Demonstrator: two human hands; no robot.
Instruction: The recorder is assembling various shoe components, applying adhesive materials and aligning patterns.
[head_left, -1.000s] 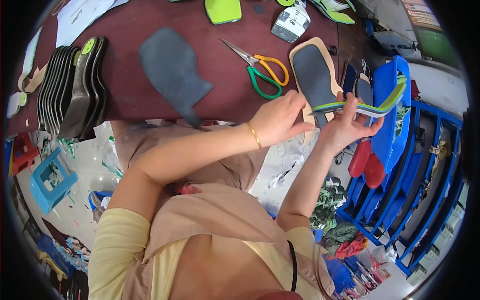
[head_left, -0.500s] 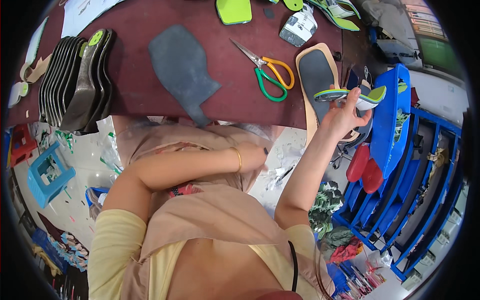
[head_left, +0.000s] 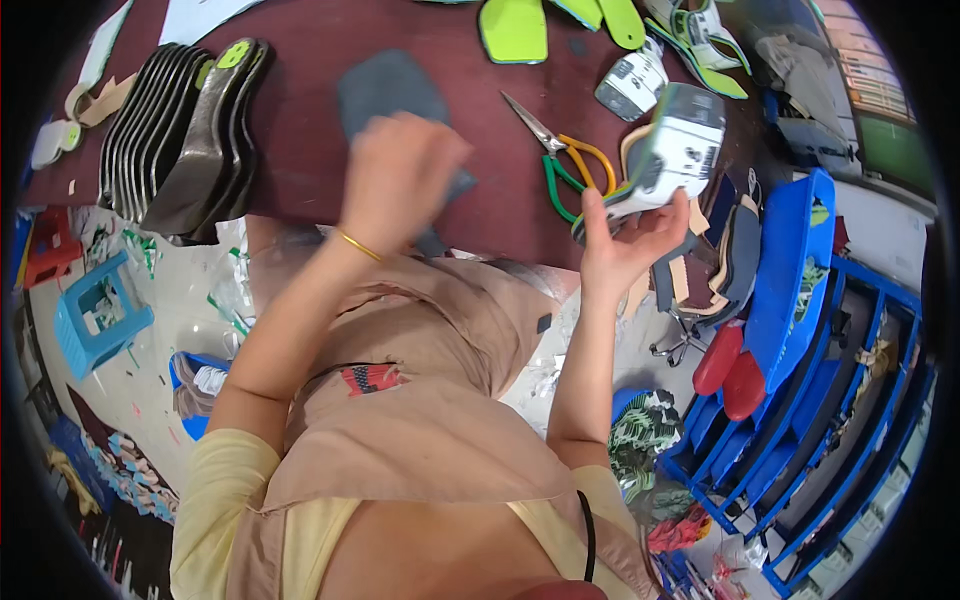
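Note:
My right hand [head_left: 630, 245] is closed on a shoe sole [head_left: 690, 145] with a bright green edge and a white, dark-marked heel end. That heel end is tilted up above the right side of the table. Over the table, my left hand [head_left: 405, 170] is smeared by motion, so its fingers cannot be read. Beneath it lies a dark grey sole-shaped sheet [head_left: 390, 80], partly hidden by the hand; I cannot tell whether they touch. Scissors [head_left: 560, 145] with one orange and one green handle lie just left of the held sole.
Several glossy dark curved sole pieces [head_left: 160, 130] stand in a row at the table's left. Green sole pieces [head_left: 513, 30] and a white-wrapped heel piece [head_left: 632, 80] lie at the back. Right of the table are a blue bin [head_left: 795, 280] and a blue rack [head_left: 790, 440].
My left hand has risen from my lap to above the dark grey sheet. My right hand has turned the shoe sole, bringing its white heel end up, and moved slightly left.

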